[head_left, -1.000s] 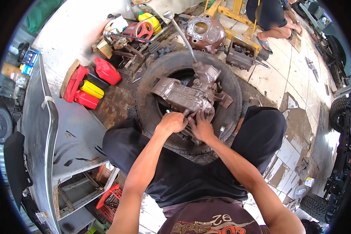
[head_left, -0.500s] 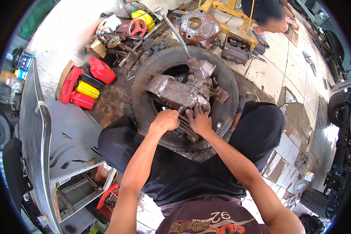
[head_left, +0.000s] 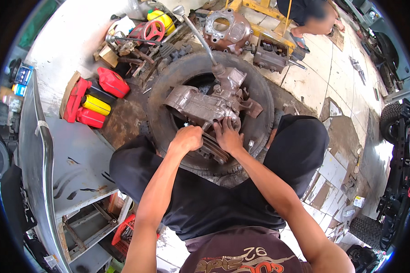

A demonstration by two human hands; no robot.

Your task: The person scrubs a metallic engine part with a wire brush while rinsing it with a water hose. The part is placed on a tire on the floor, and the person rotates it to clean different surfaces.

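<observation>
Left hand [head_left: 187,139], right hand [head_left: 229,137] at gearbox's [head_left: 200,101] near edge
Left fingers curled together, hold unclear; right's apart; tiles [head_left: 315,84] stretch rightward.

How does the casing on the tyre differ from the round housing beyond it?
The casing is elongated; the round housing is broadly circular, with a large opening. A long lever rises from the casing; none shows on the housing. The right hand is at the casing; no hand is at the housing. Both are brownish metal.
</observation>
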